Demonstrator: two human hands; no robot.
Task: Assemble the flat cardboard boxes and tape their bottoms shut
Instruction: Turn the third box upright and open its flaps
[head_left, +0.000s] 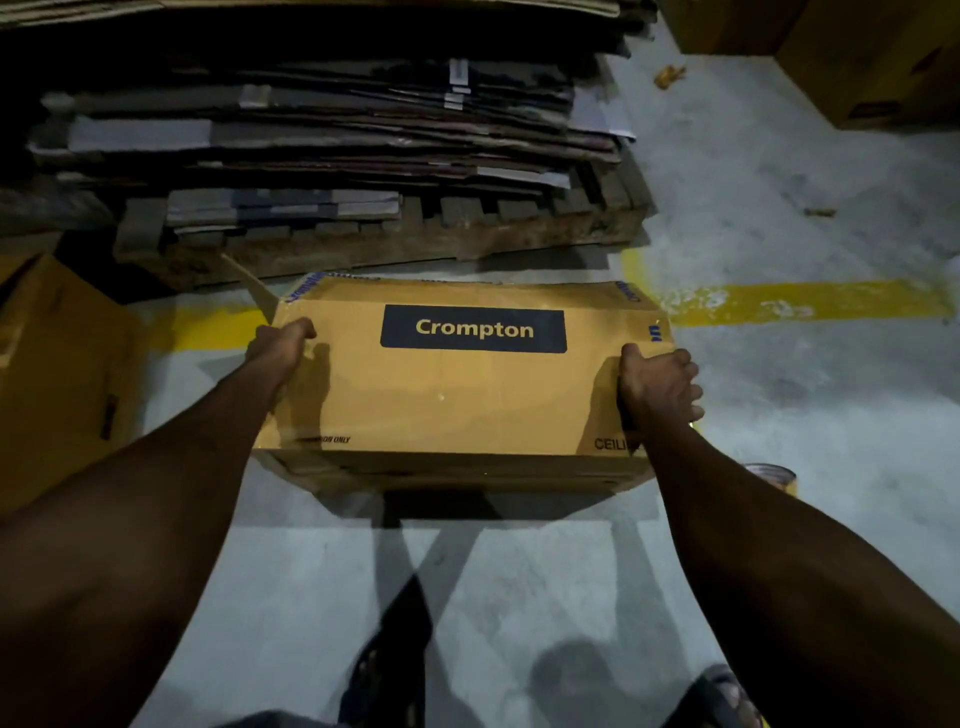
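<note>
Behind the Crompton box, the big stack of flat cardboard lies on a wooden pallet, and the box itself is held over the grey floor, between the pallet and the person's feet, with its printed face up. The left hand is clamped on the left end of the box and the right hand on its right end, thumb on the top face and fingers curled over the side. Just below the right near corner of the box a small round thing stands on the floor, too hidden to tell what it is.
</note>
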